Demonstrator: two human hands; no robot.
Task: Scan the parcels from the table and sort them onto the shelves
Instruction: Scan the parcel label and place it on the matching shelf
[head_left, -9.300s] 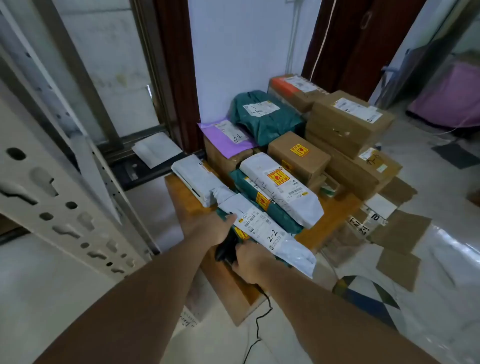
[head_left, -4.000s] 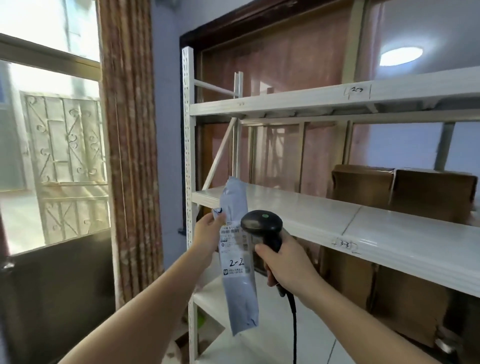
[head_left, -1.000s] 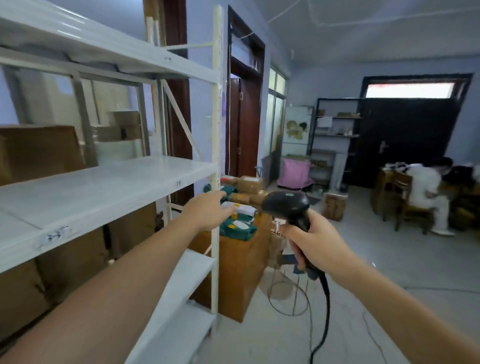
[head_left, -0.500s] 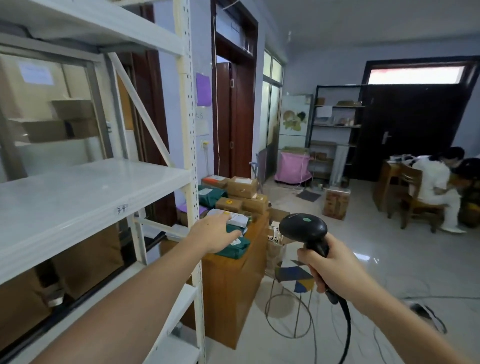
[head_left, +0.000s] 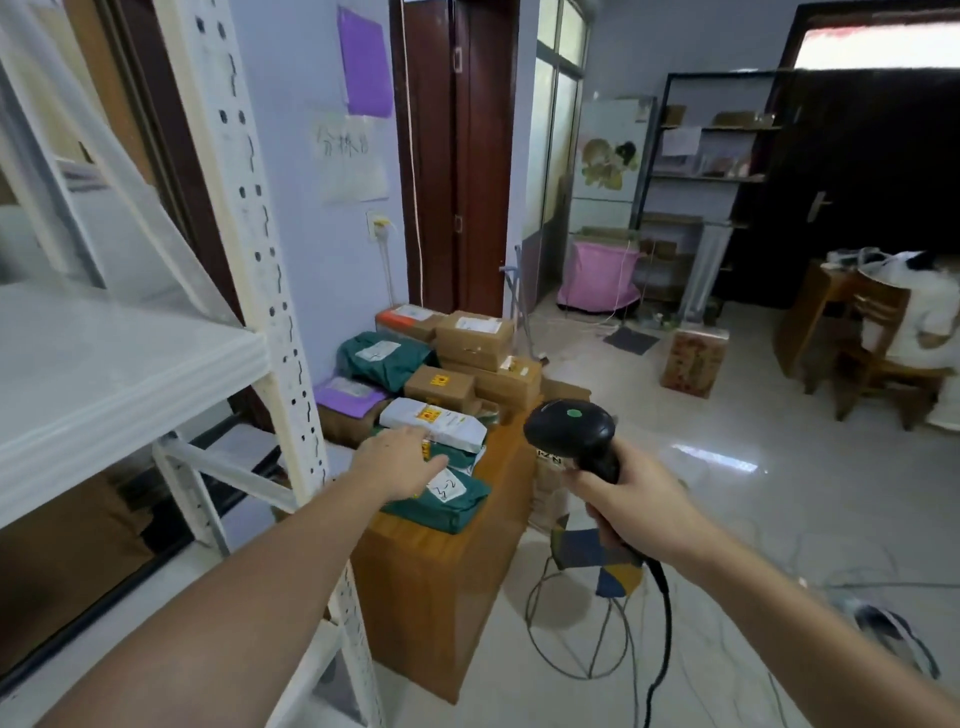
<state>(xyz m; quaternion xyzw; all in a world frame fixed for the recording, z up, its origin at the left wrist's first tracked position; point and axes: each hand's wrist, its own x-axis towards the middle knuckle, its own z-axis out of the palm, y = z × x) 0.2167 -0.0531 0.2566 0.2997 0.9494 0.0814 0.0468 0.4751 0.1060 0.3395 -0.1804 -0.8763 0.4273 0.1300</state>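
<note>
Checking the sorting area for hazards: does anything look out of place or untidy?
Mostly orderly. The parcels are heaped loosely, and the front green parcel overhangs the table edge. Loose cables trail across the floor.

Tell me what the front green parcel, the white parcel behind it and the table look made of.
Green parcel: soft plastic mailer, slightly glossy and creased. White parcel: likely a plastic mailer too, wrinkled and pillowy. Table: wood or wood-look laminate, smooth orange-brown with faint grain.

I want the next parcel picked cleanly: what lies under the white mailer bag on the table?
The white mailer bag rests on a green mailer bag with a handwritten label. The left hand covers their near ends; anything deeper is hidden.
</note>
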